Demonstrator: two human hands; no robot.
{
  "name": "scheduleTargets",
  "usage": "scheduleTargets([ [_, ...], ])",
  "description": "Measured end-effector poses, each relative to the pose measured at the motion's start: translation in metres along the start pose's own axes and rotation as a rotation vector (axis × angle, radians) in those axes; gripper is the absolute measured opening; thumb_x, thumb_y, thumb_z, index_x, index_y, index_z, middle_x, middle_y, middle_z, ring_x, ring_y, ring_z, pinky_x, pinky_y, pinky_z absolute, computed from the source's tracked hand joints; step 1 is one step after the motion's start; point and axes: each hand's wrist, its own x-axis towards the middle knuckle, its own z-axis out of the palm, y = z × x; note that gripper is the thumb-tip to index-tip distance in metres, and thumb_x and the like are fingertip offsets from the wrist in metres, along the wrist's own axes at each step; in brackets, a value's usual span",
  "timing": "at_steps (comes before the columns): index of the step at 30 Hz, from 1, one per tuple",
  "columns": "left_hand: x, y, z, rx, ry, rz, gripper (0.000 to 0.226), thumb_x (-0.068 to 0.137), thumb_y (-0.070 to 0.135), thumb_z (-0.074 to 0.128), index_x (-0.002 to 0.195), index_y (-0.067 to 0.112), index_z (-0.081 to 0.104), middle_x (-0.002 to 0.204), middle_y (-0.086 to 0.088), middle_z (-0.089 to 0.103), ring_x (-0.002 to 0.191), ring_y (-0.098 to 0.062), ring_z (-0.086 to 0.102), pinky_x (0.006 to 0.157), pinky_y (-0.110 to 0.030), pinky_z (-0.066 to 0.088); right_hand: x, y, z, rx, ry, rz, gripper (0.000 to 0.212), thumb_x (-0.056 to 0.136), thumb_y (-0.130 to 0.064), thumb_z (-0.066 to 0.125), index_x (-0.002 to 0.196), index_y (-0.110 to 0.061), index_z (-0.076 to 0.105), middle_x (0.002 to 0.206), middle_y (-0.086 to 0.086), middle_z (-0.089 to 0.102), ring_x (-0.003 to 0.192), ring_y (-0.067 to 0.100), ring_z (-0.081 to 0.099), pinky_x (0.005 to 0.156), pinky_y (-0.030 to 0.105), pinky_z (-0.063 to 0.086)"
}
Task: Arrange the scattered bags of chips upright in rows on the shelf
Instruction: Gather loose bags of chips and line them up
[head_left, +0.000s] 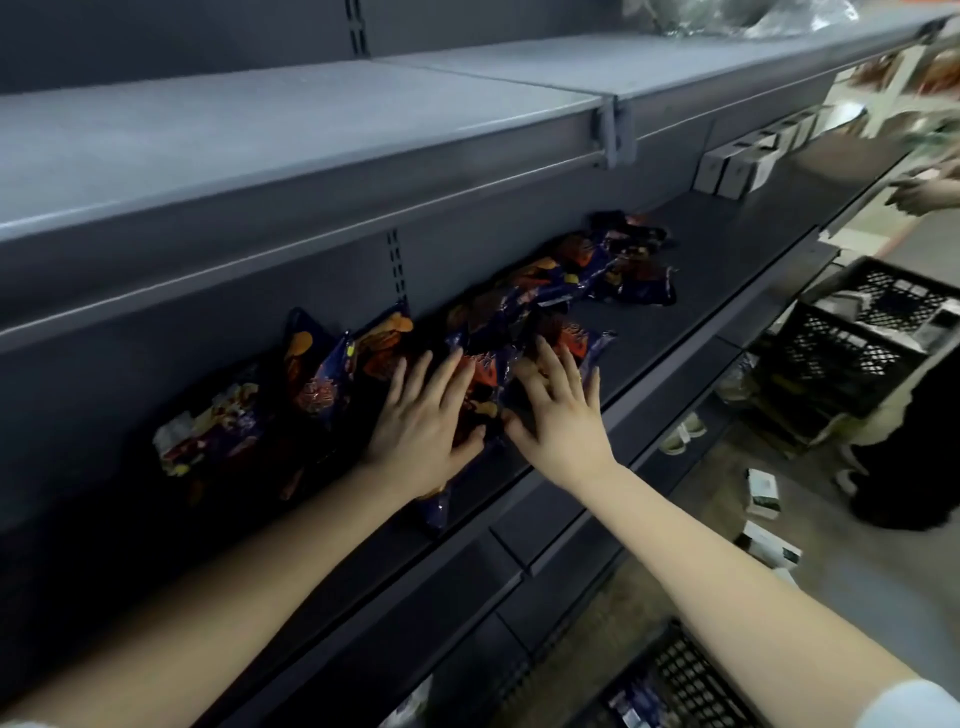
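The left hand (426, 415) lies palm down with its fingers straight and spread, pressing on a dark blue bag of chips (483, 384). This bag lies flat near the front edge of the shelf (701, 296). The right hand (563, 415) is just beside the left one. Its fingers are also straight and spread, and they rest on the right part of the same bag and on the bag behind it. Neither hand curls round or pinches anything.

Position of the remaining stock:
- Left of the left hand, the upright bags (322, 364) stand close together against the back panel. A paler bag (208, 436) stands farther left, in deep shadow, so its print cannot be read.
- Right of the hands and farther along the shelf, a loose pile of bags (582, 270) lies flat and overlapping.

Surroundings:
- A grey upper shelf (311, 135) runs above.
- A row of small grey boxes (737, 166) sits at the far right end of the chip shelf.
- A black crate (872, 332) stands on the floor to the right.
- Another person's hand (924, 192) shows at the right edge.
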Motion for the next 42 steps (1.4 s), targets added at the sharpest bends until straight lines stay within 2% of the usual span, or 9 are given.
scheduleTargets([
  [6, 0.015, 0.013, 0.026, -0.104, -0.083, -0.115, 0.083, 0.088, 0.060, 0.035, 0.150, 0.017, 0.002, 0.159, -0.005, -0.005, 0.143, -0.035, 0.008, 0.115, -0.048, 0.003, 0.016, 0.013, 0.005, 0.012, -0.049, -0.011, 0.065, 0.092, -0.045, 0.046, 0.150, -0.026, 0.021, 0.158, 0.004, 0.014, 0.146, 0.029, 0.002, 0.116, 0.053, -0.002],
  [13, 0.007, 0.016, 0.041, -0.055, -0.185, -0.114, 0.082, 0.086, 0.062, 0.029, 0.150, 0.016, 0.006, 0.157, -0.005, -0.014, 0.142, -0.035, 0.012, 0.115, -0.050, 0.010, 0.026, 0.011, 0.027, 0.041, -0.112, -0.035, 0.066, 0.092, -0.042, 0.050, 0.149, -0.025, 0.022, 0.157, 0.009, 0.017, 0.144, 0.027, 0.015, 0.117, 0.054, 0.003],
  [16, 0.009, 0.016, 0.042, -0.049, -0.188, -0.110, 0.084, 0.084, 0.063, 0.024, 0.150, 0.014, 0.008, 0.158, -0.007, -0.012, 0.142, -0.036, 0.011, 0.116, -0.050, 0.011, 0.027, 0.010, 0.031, 0.018, -0.099, -0.040, 0.068, 0.091, -0.041, 0.053, 0.149, -0.026, 0.022, 0.154, 0.013, 0.021, 0.142, 0.030, 0.019, 0.116, 0.054, 0.004],
  [18, 0.008, 0.016, 0.042, -0.033, -0.194, -0.102, 0.084, 0.083, 0.063, 0.020, 0.150, 0.013, 0.008, 0.158, -0.008, -0.010, 0.143, -0.035, 0.010, 0.116, -0.050, 0.011, 0.027, 0.010, 0.031, -0.005, -0.095, -0.059, 0.068, 0.091, -0.041, 0.052, 0.150, -0.027, 0.021, 0.153, 0.015, 0.021, 0.143, 0.032, 0.015, 0.115, 0.055, 0.003],
  [23, 0.008, 0.017, 0.039, 0.000, -0.228, -0.092, 0.082, 0.085, 0.063, 0.021, 0.150, 0.013, 0.010, 0.158, -0.011, -0.003, 0.143, -0.034, 0.011, 0.116, -0.048, 0.009, 0.034, 0.001, 0.034, -0.029, -0.092, -0.124, 0.067, 0.090, -0.040, 0.047, 0.148, -0.013, 0.025, 0.159, 0.009, 0.006, 0.147, 0.027, 0.000, 0.116, 0.050, -0.004],
  [26, 0.009, 0.017, 0.040, 0.009, -0.245, -0.088, 0.081, 0.087, 0.062, 0.028, 0.149, 0.012, 0.011, 0.158, -0.011, 0.002, 0.143, -0.033, 0.010, 0.116, -0.047, 0.008, 0.033, -0.005, 0.041, -0.013, -0.128, -0.113, 0.069, 0.094, -0.044, 0.036, 0.151, -0.014, 0.012, 0.159, 0.008, 0.006, 0.147, 0.023, -0.002, 0.116, 0.044, -0.009],
  [29, 0.011, 0.018, 0.040, 0.004, -0.245, -0.073, 0.080, 0.087, 0.063, 0.031, 0.149, 0.015, 0.011, 0.158, -0.009, 0.000, 0.143, -0.034, 0.007, 0.115, -0.048, 0.008, 0.027, -0.002, 0.048, -0.031, -0.163, -0.077, 0.068, 0.097, -0.044, 0.032, 0.151, -0.019, -0.001, 0.160, 0.008, 0.001, 0.147, 0.023, -0.006, 0.117, 0.044, -0.009],
  [36, 0.016, 0.021, 0.043, -0.009, -0.252, -0.070, 0.084, 0.087, 0.064, 0.032, 0.150, 0.018, 0.002, 0.158, -0.007, -0.007, 0.143, -0.034, 0.003, 0.114, -0.050, 0.011, 0.028, 0.004, 0.055, -0.103, -0.221, -0.041, 0.066, 0.098, -0.043, 0.027, 0.151, -0.017, -0.002, 0.159, 0.009, 0.004, 0.147, 0.022, -0.003, 0.116, 0.042, -0.011],
  [42, 0.022, 0.019, 0.046, -0.025, -0.252, -0.068, 0.086, 0.085, 0.067, 0.033, 0.150, 0.020, 0.003, 0.159, -0.005, -0.006, 0.143, -0.034, 0.002, 0.112, -0.050, 0.013, 0.031, 0.005, 0.054, -0.110, -0.260, -0.019, 0.064, 0.099, -0.041, 0.027, 0.151, -0.016, 0.000, 0.159, 0.010, 0.007, 0.147, 0.024, 0.000, 0.117, 0.041, -0.008],
])
